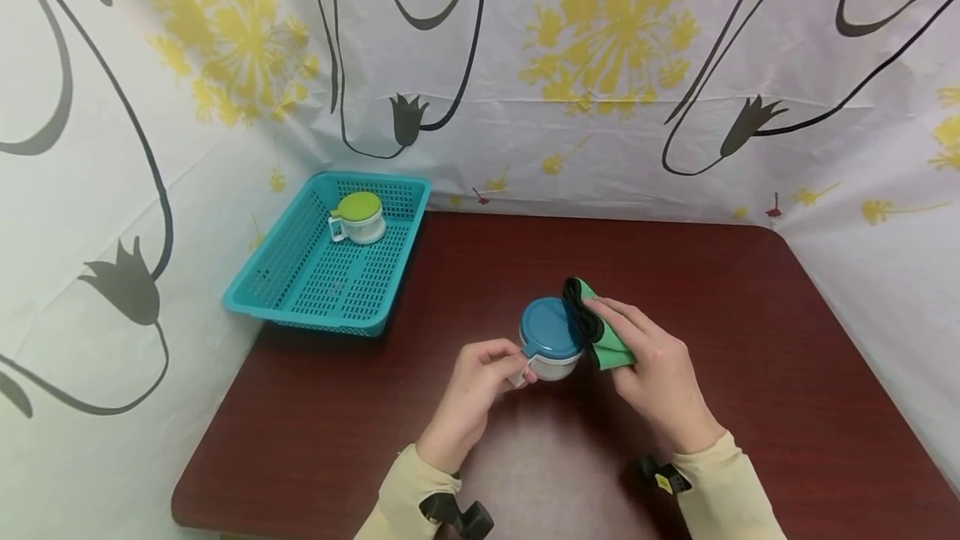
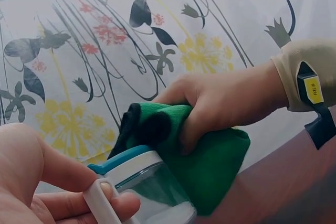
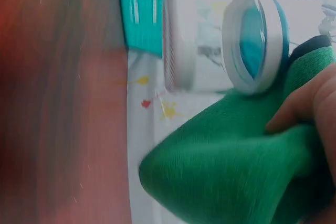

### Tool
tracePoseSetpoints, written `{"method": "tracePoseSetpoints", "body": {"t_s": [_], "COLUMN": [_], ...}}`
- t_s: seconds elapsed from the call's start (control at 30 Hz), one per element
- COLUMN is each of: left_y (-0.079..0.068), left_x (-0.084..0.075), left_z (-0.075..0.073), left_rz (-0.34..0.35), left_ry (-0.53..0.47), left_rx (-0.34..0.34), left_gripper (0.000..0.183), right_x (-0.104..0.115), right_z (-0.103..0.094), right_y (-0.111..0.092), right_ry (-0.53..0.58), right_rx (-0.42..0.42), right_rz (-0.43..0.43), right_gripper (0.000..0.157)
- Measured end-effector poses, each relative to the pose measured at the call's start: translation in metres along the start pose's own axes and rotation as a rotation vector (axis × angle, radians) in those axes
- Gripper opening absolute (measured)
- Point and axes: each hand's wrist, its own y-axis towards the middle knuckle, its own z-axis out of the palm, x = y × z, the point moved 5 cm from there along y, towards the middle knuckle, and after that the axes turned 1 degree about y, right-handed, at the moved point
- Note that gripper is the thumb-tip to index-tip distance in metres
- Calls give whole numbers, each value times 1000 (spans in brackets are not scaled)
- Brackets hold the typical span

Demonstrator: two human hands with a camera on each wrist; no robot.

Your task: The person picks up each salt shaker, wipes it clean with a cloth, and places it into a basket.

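A clear seasoning jar with a blue lid (image 1: 551, 327) is held up over the table, tilted in the left wrist view. My left hand (image 1: 483, 386) pinches its white handle (image 2: 101, 203) between thumb and fingers. A green cloth with a black edge (image 1: 611, 348) is bunched in my right hand (image 1: 663, 369), its thumb and fingers gripping it. The cloth's black edge touches the right side of the blue lid. In the right wrist view the green cloth (image 3: 226, 156) hangs beside the jar's lid rim (image 3: 270, 40). Part of the right hand's fingers is hidden behind the cloth.
A turquoise plastic basket (image 1: 315, 273) stands at the table's back left. Inside it sits a similar jar with a green lid (image 1: 358, 207). The dark red wooden table (image 1: 712, 298) is bordered at the back and sides by a flower-patterned white curtain (image 1: 480, 48).
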Motion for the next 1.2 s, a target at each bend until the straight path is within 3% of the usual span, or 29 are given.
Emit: {"method": "tracePoseSetpoints", "body": {"t_s": [0.07,0.17,0.3,0.47,0.7,0.83,1.03,1.2], "left_y": [0,1,2,1,-3,-4,-8,-8], "left_x": [0,0,-3,-10,-15,-21,-32,-34], "left_z": [-1,-2,-5,-10,-14,-13,-13,-14], "left_rz": [0,6,27,55,68,94,140,137], "left_ry": [-12,-41,-88,-71,-32,-54,-7,-3], "left_rx": [-15,-38,-75,-121,-137,-114,-99,-86], "left_gripper": [17,18,20,18,15,16,20,23], "right_x": [6,20,46,74,85,85,75,66], "right_z": [2,1,0,6,14,22,37,43], "right_y": [-1,0,1,-2,-7,-12,-21,-27], "right_ry": [7,-5,-44,-48,-49,-46,-41,-33], "right_rx": [-20,-115,-280,-351,-355,-293,-134,-81], "right_rz": [-6,-57,-183,-334,-427,-469,-421,-389], "right_gripper": [73,67,60,42,35,40,49,56]}}
